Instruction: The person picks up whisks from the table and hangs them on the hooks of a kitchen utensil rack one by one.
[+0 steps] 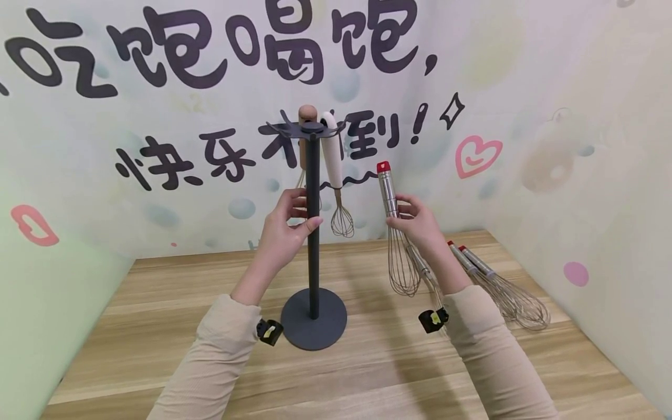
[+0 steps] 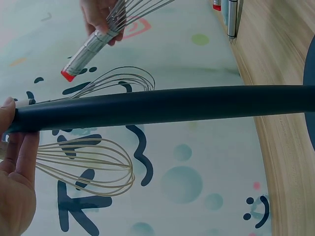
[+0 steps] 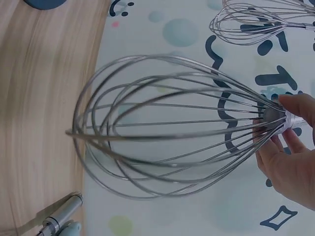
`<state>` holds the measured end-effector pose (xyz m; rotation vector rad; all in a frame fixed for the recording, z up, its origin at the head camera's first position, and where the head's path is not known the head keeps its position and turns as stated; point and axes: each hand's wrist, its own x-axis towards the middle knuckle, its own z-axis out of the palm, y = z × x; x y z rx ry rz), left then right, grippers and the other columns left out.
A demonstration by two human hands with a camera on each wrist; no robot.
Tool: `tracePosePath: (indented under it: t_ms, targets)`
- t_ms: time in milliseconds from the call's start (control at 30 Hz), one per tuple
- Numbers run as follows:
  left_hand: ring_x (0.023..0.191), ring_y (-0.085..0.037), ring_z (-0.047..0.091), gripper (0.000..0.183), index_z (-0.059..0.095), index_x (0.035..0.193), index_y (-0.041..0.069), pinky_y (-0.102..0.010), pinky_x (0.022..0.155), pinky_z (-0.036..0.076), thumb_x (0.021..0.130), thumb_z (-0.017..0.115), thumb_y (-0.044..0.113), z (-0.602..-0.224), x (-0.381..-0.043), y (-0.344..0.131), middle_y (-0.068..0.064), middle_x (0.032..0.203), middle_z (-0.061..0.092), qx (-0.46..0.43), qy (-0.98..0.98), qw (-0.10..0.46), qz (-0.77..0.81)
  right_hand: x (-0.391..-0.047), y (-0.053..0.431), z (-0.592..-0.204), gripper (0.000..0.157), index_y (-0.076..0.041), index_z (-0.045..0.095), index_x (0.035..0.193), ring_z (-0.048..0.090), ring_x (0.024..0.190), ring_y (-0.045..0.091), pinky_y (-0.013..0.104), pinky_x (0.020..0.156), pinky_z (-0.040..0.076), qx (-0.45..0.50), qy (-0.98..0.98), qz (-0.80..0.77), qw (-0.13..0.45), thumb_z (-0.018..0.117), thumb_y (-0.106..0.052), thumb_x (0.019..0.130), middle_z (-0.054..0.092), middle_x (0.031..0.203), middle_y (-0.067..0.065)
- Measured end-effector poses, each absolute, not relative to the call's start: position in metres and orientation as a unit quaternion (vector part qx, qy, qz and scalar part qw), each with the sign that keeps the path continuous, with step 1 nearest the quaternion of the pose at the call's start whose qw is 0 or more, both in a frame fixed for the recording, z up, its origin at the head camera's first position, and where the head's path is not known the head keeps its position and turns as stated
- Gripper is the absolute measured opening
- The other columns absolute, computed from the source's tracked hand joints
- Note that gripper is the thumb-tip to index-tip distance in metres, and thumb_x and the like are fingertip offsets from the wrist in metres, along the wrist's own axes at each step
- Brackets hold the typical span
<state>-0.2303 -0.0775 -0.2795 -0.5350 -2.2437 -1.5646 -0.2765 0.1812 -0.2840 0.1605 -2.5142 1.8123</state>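
A dark utensil stand with a round base is on the table, and my left hand grips its pole between thumb and fingers. From its hooked top hang a white-handled whisk and a wooden-handled whisk, the latter partly behind the pole. To the right of the stand, my right hand holds a steel whisk with a red end cap, pinching it where the handle meets the wires. The handle points up and the wires hang down, apart from the stand.
Steel whisks with red ends lie at the table's right side. Beneath my right forearm lies another metal-handled utensil, partly hidden. Behind the wooden table rises a printed wall, and a pale wall borders the right.
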Motion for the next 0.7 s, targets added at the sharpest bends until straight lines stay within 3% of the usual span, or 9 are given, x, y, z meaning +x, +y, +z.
tracePosePath:
  t_ms: [700]
  targets:
    - [0.104,-0.032,0.061,0.050,0.045,0.130,0.005,-0.044,0.087,0.055,0.087,0.069,0.009,-0.280,-0.231,-0.078,-0.018,0.118,0.060,-0.188,-0.791,0.177,-0.554,-0.267,0.172,-0.261,0.056,-0.013,0.035,0.147,0.045,0.131,0.029,0.044,0.116,0.032,0.048,-0.765,0.642,0.033,0.056,-0.009,0.095,0.043,0.145,0.018]
